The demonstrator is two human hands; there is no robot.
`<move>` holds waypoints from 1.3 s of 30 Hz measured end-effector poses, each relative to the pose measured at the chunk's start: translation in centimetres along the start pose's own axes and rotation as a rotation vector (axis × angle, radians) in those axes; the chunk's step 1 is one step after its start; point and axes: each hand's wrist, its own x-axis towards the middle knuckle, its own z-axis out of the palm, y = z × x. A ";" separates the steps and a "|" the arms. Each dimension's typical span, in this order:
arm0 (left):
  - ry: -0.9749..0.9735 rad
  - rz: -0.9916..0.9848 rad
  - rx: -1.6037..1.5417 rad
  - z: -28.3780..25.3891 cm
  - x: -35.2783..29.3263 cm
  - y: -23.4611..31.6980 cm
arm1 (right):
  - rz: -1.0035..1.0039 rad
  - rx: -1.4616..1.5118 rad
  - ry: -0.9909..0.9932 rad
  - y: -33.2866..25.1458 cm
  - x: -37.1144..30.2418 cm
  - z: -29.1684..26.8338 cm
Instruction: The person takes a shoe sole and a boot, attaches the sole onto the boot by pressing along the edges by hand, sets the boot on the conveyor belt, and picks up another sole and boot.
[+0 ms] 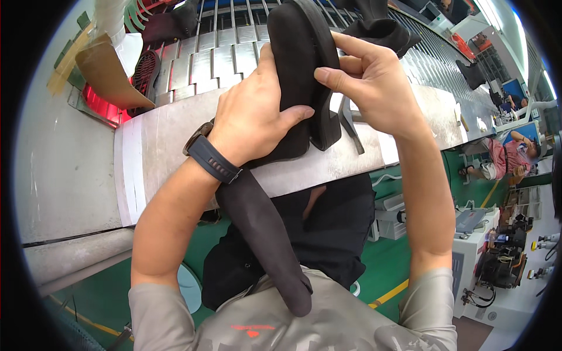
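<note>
A long metal conveyor [234,52] of ribbed silver slats runs across the top of the view, with a flat grey worktop [164,140] along its near edge and a green floor [386,263] below. On the slats lie more dark pieces: a black shoe part [383,26] just behind the hands, a black perforated sole [146,73] to the left and another dark piece [471,73] far right. A brown cardboard sheet [108,73] leans at the left end of the conveyor. Off to the right another person [509,155] in a red patterned top sits well apart among machines. Held up over the worktop, between the two hands, is a black boot upper [301,52] of soft dark material, its long leg part [263,234] hanging down past the worktop edge toward the person's chest. The left hand [252,117] wraps the boot upper from the left, its grip closed with the thumb pressed across the front of the material. The right hand [369,82] closes on the right edge, thumb and fingers pinching it. A dark watch [208,155] sits on the left wrist.
</note>
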 end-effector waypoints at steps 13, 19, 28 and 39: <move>0.001 0.042 -0.117 0.3 1.3 -1.8 | -0.136 -0.660 0.151 -0.8 -0.1 3.5; -0.019 0.088 -0.149 0.3 2.1 -3.8 | -0.167 -0.420 0.220 2.8 -1.2 4.8; -0.066 -0.014 -0.089 -0.4 2.0 -3.5 | -0.026 -0.233 0.111 4.5 -1.4 4.0; -0.010 0.053 -0.188 -0.2 1.4 -1.7 | -0.023 -0.651 0.108 2.0 -1.2 3.8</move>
